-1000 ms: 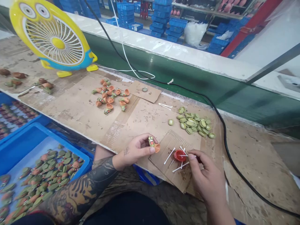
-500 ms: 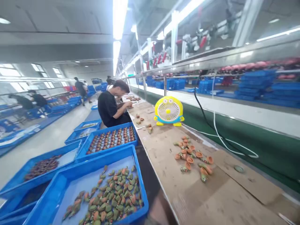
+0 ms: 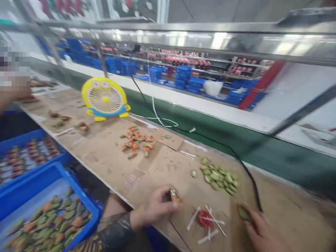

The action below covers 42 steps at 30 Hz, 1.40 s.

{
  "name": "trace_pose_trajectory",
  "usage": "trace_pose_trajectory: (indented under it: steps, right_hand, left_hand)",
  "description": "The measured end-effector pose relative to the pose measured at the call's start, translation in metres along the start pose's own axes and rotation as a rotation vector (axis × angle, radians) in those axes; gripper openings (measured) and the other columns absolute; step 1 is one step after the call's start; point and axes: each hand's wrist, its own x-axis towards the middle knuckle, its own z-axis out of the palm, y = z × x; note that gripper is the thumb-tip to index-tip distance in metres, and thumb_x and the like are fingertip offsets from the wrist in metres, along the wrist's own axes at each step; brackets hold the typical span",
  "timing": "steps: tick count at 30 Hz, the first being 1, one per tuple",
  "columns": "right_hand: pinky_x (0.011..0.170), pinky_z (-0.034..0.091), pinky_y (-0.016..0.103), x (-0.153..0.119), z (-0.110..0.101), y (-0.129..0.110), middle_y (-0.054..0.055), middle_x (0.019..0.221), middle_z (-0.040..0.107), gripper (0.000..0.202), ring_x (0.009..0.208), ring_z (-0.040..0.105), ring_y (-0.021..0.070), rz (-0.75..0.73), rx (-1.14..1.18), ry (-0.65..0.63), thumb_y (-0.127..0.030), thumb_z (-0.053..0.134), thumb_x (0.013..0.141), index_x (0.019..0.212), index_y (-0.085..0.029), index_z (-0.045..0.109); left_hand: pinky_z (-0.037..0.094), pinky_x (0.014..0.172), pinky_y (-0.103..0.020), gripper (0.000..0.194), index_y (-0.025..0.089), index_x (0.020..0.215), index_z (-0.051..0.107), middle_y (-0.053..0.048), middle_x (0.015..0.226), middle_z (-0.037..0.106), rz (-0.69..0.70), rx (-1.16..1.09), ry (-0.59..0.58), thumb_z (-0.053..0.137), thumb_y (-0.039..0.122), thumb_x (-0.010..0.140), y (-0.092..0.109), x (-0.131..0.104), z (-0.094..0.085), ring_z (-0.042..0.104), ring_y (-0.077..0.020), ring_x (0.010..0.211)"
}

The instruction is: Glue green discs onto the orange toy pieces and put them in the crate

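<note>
A small green-and-orange figurine point(image 3: 173, 196) lies at the fingertips of your left hand point(image 3: 159, 206), pinched by thumb and fingers. A flat green oval piece point(image 3: 243, 212) sits at your right hand's point(image 3: 259, 225) fingertips, gripped, slightly blurred.

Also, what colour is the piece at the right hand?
The piece is dull green, in the head view.
</note>
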Motion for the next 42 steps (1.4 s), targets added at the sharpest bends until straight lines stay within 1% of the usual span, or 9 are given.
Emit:
trace_pose_trajectory:
  steps: [3, 7, 12, 15, 20, 23, 26, 36, 42]
  right_hand:
    - [0.104, 0.05, 0.055, -0.012, -0.013, -0.007, 0.018, 0.112, 0.073, 0.045, 0.111, 0.068, 0.0383, 0.096, 0.107, -0.058, -0.038, 0.055, 0.076, 0.11, -0.019, 0.077]
    - [0.096, 0.051, 0.053, -0.011, -0.012, -0.029, 0.014, 0.099, 0.072, 0.037, 0.095, 0.068, 0.0342, 0.151, 0.164, -0.023, -0.04, 0.058, 0.074, 0.099, -0.019, 0.075]
    - [0.089, 0.057, 0.044, -0.036, -0.016, -0.05, 0.012, 0.104, 0.07, 0.048, 0.097, 0.069, 0.0284, 0.166, 0.366, 0.076, -0.053, 0.061, 0.084, 0.118, -0.018, 0.066]
    - [0.087, 0.059, 0.036, -0.058, -0.017, -0.072, 0.011, 0.109, 0.07, 0.05, 0.099, 0.07, 0.0241, 0.151, 0.513, 0.12, -0.058, 0.064, 0.09, 0.123, -0.02, 0.062]
    - [0.087, 0.059, 0.027, -0.086, -0.014, -0.132, 0.007, 0.114, 0.069, 0.032, 0.1, 0.07, 0.0187, 0.0, 0.792, 0.159, -0.034, 0.078, 0.093, 0.123, -0.027, 0.068]
    - [0.087, 0.059, 0.029, -0.094, -0.011, -0.169, 0.008, 0.12, 0.066, 0.026, 0.1, 0.068, 0.0197, -0.151, 0.767, 0.115, -0.024, 0.072, 0.097, 0.123, -0.028, 0.069]
    - [0.087, 0.057, 0.032, -0.094, -0.009, -0.19, 0.007, 0.118, 0.064, 0.027, 0.101, 0.066, 0.0207, -0.244, 0.698, 0.078, -0.019, 0.065, 0.099, 0.123, -0.029, 0.067]
    - [0.096, 0.054, 0.033, -0.094, -0.007, -0.191, 0.006, 0.124, 0.06, 0.029, 0.114, 0.064, 0.0209, -0.3, 0.693, -0.013, -0.017, 0.064, 0.102, 0.125, -0.033, 0.068]
    - [0.094, 0.054, 0.034, -0.096, -0.006, -0.192, 0.006, 0.116, 0.061, 0.032, 0.111, 0.064, 0.0209, -0.306, 0.72, -0.041, -0.015, 0.064, 0.102, 0.128, -0.034, 0.068]
  left_hand:
    - [0.041, 0.069, -0.024, 0.045, 0.015, 0.1, 0.069, 0.0, 0.087, 0.063, -0.001, -0.005, -0.03, 0.092, 0.047, 0.078, 0.002, 0.002, -0.006, 0.052, -0.0123, 0.077]
    - [0.041, 0.068, -0.025, 0.041, 0.015, 0.101, 0.068, -0.001, 0.088, 0.061, 0.024, 0.026, -0.006, 0.088, 0.046, 0.082, 0.005, -0.002, -0.004, 0.051, -0.0137, 0.078]
    - [0.044, 0.068, -0.026, 0.038, 0.016, 0.105, 0.068, -0.001, 0.088, 0.06, 0.091, 0.049, 0.008, 0.085, 0.044, 0.085, 0.008, -0.009, 0.003, 0.052, -0.0142, 0.077]
    - [0.047, 0.072, -0.027, 0.036, 0.016, 0.107, 0.068, -0.003, 0.092, 0.062, 0.141, 0.055, -0.001, 0.085, 0.041, 0.086, 0.011, -0.013, 0.012, 0.056, -0.0162, 0.083]
    - [0.052, 0.082, -0.03, 0.035, 0.018, 0.107, 0.068, -0.007, 0.104, 0.067, 0.231, 0.037, -0.053, 0.089, 0.034, 0.083, 0.017, -0.018, 0.041, 0.064, -0.0191, 0.094]
    - [0.054, 0.091, -0.033, 0.033, 0.02, 0.107, 0.071, -0.008, 0.11, 0.069, 0.276, 0.02, -0.087, 0.09, 0.029, 0.082, 0.02, -0.018, 0.056, 0.067, -0.021, 0.104]
    - [0.053, 0.098, -0.032, 0.033, 0.022, 0.109, 0.074, -0.006, 0.113, 0.071, 0.318, 0.022, -0.107, 0.091, 0.021, 0.081, 0.023, -0.018, 0.062, 0.068, -0.0197, 0.11]
    - [0.058, 0.096, -0.032, 0.034, 0.021, 0.106, 0.079, -0.009, 0.11, 0.076, 0.42, 0.126, -0.034, 0.095, 0.02, 0.076, 0.028, -0.023, 0.059, 0.073, -0.0208, 0.107]
    - [0.061, 0.082, -0.029, 0.035, 0.019, 0.096, 0.08, -0.01, 0.097, 0.082, 0.48, 0.253, 0.021, 0.1, 0.029, 0.069, 0.029, -0.024, 0.057, 0.078, -0.0208, 0.09]
